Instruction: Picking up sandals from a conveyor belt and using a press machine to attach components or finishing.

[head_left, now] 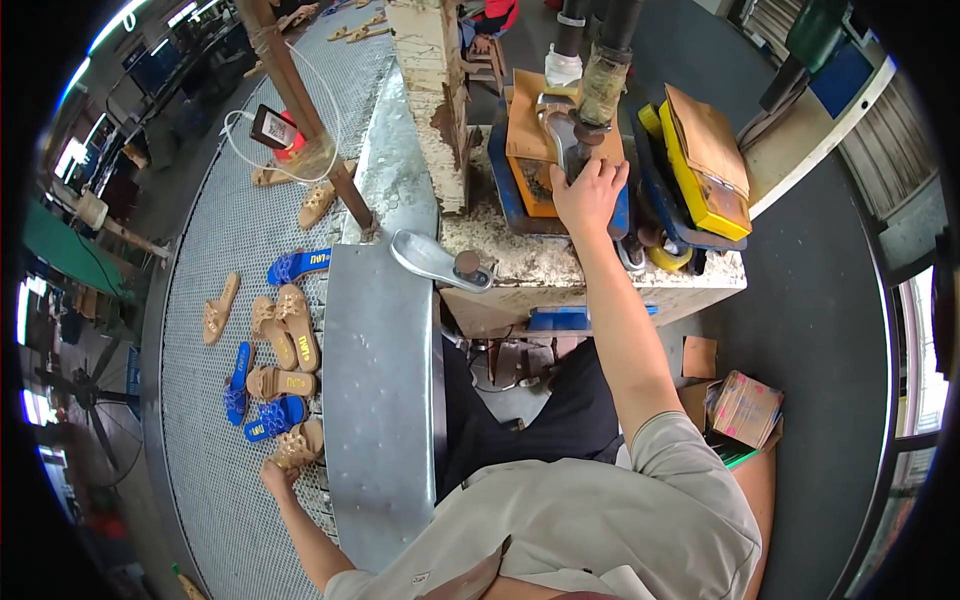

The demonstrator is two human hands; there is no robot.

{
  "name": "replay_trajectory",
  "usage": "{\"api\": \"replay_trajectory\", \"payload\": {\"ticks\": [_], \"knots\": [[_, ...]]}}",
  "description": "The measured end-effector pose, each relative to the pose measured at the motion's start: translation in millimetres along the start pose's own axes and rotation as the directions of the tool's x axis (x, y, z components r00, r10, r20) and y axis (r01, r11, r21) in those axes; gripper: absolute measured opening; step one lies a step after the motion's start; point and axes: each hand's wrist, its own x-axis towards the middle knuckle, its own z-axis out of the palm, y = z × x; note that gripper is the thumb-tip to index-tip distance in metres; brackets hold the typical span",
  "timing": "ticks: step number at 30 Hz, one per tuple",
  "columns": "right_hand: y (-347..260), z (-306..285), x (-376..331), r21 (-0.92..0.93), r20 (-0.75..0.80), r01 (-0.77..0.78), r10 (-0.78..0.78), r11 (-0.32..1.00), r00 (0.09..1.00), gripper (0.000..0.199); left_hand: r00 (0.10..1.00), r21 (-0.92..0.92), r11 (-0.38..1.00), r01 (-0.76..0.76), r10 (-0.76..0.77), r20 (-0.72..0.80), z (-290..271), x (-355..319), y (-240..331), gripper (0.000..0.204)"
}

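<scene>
My left hand (277, 474) reaches down to the mesh conveyor (215, 200) and grips a tan woven sandal (298, 447) at the near end of a cluster of sandals. My right hand (588, 193) is stretched forward onto the press machine, fingers closed around a dark part below its metal lever (556, 128), on the orange pad (530, 135). A grey metal shoe last (432, 261) lies on the worn bench top (560, 262) between the two hands.
Several tan and blue sandals (282, 330) lie on the conveyor, more farther back. A metal plate (382, 400) borders the belt. A rusty pole (300, 100) with a tag crosses the belt. Yellow and brown pads (705, 160) sit right of the press; cardboard boxes (745, 408) lie on the floor.
</scene>
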Motion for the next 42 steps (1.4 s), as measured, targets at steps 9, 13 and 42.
{"api": "replay_trajectory", "payload": {"ticks": [9, 13, 42], "knots": [[16.8, -53.2, 8.4, -0.339, -0.080, 0.259, -0.302, 0.904, 0.950, 0.091, 0.707, 0.866, -0.144, -0.479, 0.522, 0.478, -1.5, -17.0, 20.7, 0.039], [48.0, -32.8, 6.0, -0.391, -0.129, 0.305, -0.380, 0.868, 0.916, 0.094, 0.421, 0.770, -0.428, -0.473, 0.658, 0.624, -55.5, -6.2, -7.4, 0.046], [-27.5, -27.9, -1.1, -0.040, -0.097, 0.148, -0.151, 0.988, 0.984, 0.075, 0.466, 0.489, 0.442, -0.752, 0.881, -0.081, 150.2, -23.9, 53.2, 0.032]]}}
